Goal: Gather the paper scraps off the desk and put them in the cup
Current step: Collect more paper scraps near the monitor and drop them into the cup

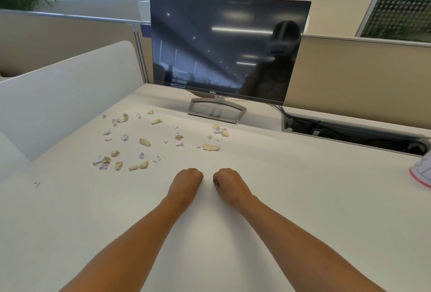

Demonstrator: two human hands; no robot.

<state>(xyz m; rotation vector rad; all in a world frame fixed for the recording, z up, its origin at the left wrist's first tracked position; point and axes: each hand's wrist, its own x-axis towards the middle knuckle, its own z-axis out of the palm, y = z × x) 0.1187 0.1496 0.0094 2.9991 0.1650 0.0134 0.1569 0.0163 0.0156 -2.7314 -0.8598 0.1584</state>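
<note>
Head view: white surface (279, 186), both forearms stretched forward over it. Left hand (186, 181) and right hand (229, 182) side by side near centre, apart, each curled into fist, knuckles forward, nothing seen held. Paper scraps (144, 142), tan and white, scattered on surface beyond the hands, mostly to the left, none touching either hand. Cup (423, 170), white with pink rim, at far right frame edge, partly cut off, well apart from scraps. Dark monitor (231, 49) on stand behind scraps.
</note>
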